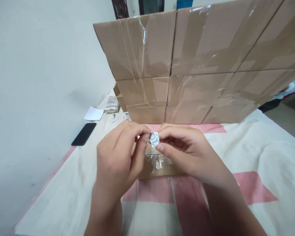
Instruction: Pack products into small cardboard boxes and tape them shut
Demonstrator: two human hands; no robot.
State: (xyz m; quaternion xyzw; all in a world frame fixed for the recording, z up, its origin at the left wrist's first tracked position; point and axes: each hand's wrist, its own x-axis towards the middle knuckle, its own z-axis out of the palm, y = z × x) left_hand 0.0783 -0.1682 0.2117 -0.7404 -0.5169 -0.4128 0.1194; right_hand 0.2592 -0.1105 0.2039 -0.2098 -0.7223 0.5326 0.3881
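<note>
A small white piece with blue curved lines (154,139), perhaps paper or a sticker, is held up between my two hands. Thumb and forefinger of my left hand (124,152) pinch its left edge, where a dark spot shows. My right hand (184,149) grips the right side between thumb and forefinger, its other fingers curled behind. Below and behind the hands lies a brown cardboard box (159,167) with shiny clear tape on it, partly covered by both hands.
A wall of taped cardboard boxes (147,49) stands just beyond my hands. At left on the white and pink cloth (267,157) are a black phone (84,134), a white paper (93,113) and a printed packet (112,104). A pale wall (39,82) rises on the left.
</note>
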